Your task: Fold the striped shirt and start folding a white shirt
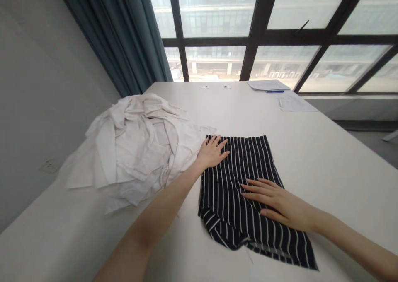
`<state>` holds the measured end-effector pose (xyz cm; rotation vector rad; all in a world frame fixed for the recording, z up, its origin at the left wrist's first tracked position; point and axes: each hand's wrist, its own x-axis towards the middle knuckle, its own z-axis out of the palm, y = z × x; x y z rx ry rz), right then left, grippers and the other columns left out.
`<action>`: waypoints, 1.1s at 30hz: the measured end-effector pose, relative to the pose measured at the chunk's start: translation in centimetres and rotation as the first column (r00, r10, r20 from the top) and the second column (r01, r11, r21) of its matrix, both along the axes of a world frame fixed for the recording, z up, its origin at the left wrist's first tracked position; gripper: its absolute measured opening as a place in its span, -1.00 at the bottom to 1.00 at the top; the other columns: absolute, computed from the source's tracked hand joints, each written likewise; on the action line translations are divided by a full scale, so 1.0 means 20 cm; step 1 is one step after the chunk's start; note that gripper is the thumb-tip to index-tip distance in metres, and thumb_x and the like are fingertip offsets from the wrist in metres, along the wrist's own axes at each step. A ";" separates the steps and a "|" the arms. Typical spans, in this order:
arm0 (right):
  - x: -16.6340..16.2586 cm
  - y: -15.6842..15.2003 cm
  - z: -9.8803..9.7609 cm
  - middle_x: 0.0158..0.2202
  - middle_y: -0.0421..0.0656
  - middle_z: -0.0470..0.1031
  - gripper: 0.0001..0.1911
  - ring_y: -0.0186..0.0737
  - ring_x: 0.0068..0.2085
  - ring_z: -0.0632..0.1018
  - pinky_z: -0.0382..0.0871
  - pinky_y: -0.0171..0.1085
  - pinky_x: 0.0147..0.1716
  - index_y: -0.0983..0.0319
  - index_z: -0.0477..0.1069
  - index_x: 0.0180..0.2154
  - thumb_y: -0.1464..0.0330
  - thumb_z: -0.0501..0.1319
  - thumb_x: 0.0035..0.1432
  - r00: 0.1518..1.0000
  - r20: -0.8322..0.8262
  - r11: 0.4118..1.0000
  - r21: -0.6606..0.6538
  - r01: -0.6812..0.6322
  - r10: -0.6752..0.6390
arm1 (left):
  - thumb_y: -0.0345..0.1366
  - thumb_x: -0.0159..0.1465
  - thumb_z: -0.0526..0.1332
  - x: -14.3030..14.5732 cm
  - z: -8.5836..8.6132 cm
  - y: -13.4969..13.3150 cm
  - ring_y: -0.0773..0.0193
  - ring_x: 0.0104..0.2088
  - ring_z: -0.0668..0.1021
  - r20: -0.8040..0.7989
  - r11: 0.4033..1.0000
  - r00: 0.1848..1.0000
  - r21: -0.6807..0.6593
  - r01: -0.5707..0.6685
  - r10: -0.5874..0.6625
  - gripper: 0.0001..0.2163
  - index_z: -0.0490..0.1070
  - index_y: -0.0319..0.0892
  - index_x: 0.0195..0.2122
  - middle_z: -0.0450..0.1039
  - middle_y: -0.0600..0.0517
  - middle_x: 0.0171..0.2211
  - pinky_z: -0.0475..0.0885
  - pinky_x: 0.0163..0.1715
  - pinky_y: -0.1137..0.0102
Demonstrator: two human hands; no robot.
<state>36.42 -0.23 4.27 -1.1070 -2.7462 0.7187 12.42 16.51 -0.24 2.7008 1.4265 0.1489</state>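
A black cloth with white stripes (231,178) lies on the near half of the white table (230,114), a little right of the table's middle, its stripes running roughly along the table's length. The left hand (213,151) rests flat on the far left corner of the cloth, palm down, fingers slightly spread and thumb out to the side. The right hand (276,201) lies palm down across the right half of the cloth, nearer the table's near end, its fingers pointing left and its thumb apart from them. Both hands are open — neither grips anything. The near left corner of the cloth is bunched and turned over, and a few loose threads (249,256) hang from its near edge onto the table. A heap of white cloth (139,143), rumpled and layered, covers much of the table's left side, close beside the left hand. At the table's far right corner are some papers (267,85), a blue pen (275,92) and a thin sheet (297,104). Past the table's far end stands a dark-framed window (217,13) — with a blue curtain (121,33) to its left.
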 end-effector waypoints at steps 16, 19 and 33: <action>-0.34 0.00 0.01 0.40 -0.17 -0.11 -0.33 -0.01 0.39 -0.08 -0.23 0.14 0.32 0.02 -0.13 0.37 0.02 -0.04 0.33 0.957 -0.005 0.952 -0.098 -0.290 0.290 | 0.11 0.38 -0.18 -0.01 0.01 0.00 0.06 0.38 -0.01 0.007 1.000 1.000 -0.007 0.008 -0.008 -0.42 0.01 -0.02 0.35 -0.09 -0.03 0.39 -0.06 0.30 0.04; -0.35 -0.07 0.03 0.40 -0.18 -0.10 -0.34 -0.01 0.39 -0.09 -0.26 0.12 0.33 0.03 -0.11 0.37 0.04 -0.03 0.33 0.945 -0.060 0.931 -0.165 -0.327 0.321 | 0.11 0.38 -0.17 -0.01 0.01 0.00 0.06 0.38 -0.01 0.008 1.000 1.000 -0.011 0.005 -0.005 -0.42 0.01 -0.01 0.35 -0.09 -0.02 0.39 -0.06 0.30 0.04; -0.13 -0.10 0.01 0.15 -0.08 0.41 -0.64 -0.10 0.24 0.32 0.22 0.05 0.22 0.12 0.38 0.09 0.28 -0.05 0.37 0.886 -0.252 0.915 0.005 0.403 -0.389 | -0.29 0.38 0.02 -0.01 0.12 -0.17 0.11 0.27 0.26 0.119 0.961 0.979 0.240 0.136 -0.168 -0.67 0.40 -0.24 0.09 0.29 -0.11 0.23 0.00 0.31 0.13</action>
